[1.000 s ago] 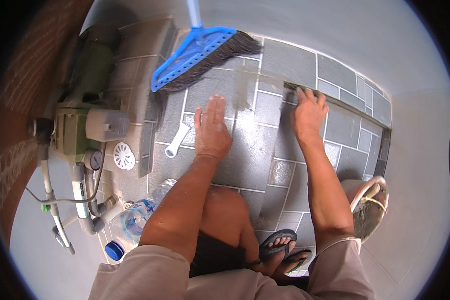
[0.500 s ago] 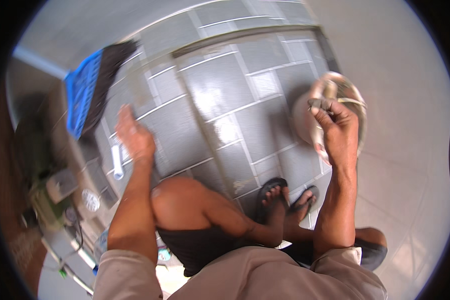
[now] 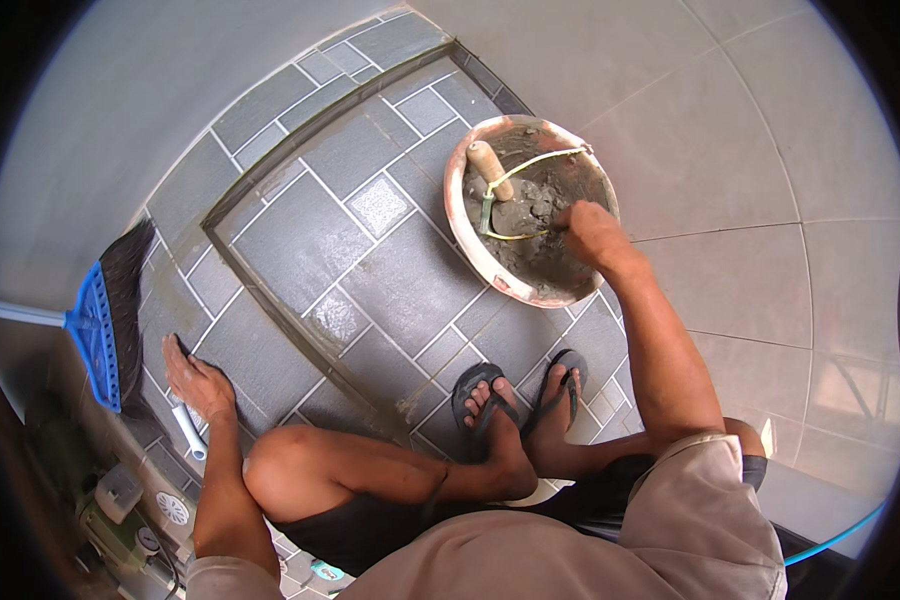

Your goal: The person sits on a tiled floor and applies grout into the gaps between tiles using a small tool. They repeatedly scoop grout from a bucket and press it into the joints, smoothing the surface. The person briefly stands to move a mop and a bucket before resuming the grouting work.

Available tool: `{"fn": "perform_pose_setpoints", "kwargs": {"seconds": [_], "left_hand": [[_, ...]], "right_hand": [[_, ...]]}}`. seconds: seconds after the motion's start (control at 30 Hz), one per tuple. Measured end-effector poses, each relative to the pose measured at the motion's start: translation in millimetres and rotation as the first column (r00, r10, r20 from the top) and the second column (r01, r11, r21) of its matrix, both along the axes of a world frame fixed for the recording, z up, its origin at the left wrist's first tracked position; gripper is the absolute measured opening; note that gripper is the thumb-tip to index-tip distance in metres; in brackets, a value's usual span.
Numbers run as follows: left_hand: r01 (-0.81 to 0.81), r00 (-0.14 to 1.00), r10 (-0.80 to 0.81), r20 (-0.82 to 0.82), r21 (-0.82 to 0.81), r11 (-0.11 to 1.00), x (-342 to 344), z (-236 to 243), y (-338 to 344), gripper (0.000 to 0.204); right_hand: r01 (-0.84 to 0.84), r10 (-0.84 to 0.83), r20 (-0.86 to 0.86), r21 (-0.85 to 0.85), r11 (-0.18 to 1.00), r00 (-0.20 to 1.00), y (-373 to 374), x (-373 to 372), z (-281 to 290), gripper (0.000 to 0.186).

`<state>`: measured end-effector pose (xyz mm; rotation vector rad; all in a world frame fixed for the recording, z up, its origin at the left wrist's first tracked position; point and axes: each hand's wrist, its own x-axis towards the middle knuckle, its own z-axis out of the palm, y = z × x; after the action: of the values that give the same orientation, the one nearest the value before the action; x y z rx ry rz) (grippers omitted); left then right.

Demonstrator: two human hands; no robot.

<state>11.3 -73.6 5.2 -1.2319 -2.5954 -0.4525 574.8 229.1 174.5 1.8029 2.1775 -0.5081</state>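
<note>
My right hand [image 3: 589, 232] reaches into a round pinkish basin [image 3: 464, 226] of wet grey mortar, fingertips dipped in the mix; I cannot tell whether it holds anything. A trowel with a wooden handle [image 3: 490, 170] stands in the same basin. My left hand [image 3: 196, 378] lies flat, fingers spread, on the grey tiled floor [image 3: 310, 240] at the left, next to a short white pipe piece [image 3: 190, 432]. I am squatting, with my feet in dark sandals [image 3: 482, 398] on the tiles.
A blue broom with dark bristles [image 3: 105, 312] lies at the left. A green pump with pipes [image 3: 110, 520] stands at the lower left beside a white round drain cover [image 3: 172, 509]. Large pale tiles [image 3: 750, 200] cover the right. A grouted groove [image 3: 270, 300] crosses the grey tiles.
My view has swung to the right. My right hand left the tile joint and moved into the mortar basin. My left hand stayed pressed on the tiles.
</note>
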Motion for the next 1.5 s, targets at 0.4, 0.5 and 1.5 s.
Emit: {"fn": "perform_pose_setpoints", "kwargs": {"seconds": [0.4, 0.5, 1.5], "left_hand": [[0.060, 0.998, -0.060, -0.006, 0.001, 0.998, 4, 5, 4, 0.048], [0.103, 0.994, -0.103, -0.027, 0.013, 0.995, -8, 1, -4, 0.048], [0.039, 0.999, -0.039, -0.010, -0.066, 0.997, -2, 2, -1, 0.048]], "right_hand": [[-0.309, 0.318, -0.063, -0.474, 0.825, 0.946, 39, 5, -41, 0.043], [-0.433, 0.430, -0.104, -0.402, 0.807, 0.897, 34, 3, -71, 0.035], [-0.315, 0.185, -0.740, -0.038, 0.948, 0.646, -82, -83, 84, 0.017]]}}
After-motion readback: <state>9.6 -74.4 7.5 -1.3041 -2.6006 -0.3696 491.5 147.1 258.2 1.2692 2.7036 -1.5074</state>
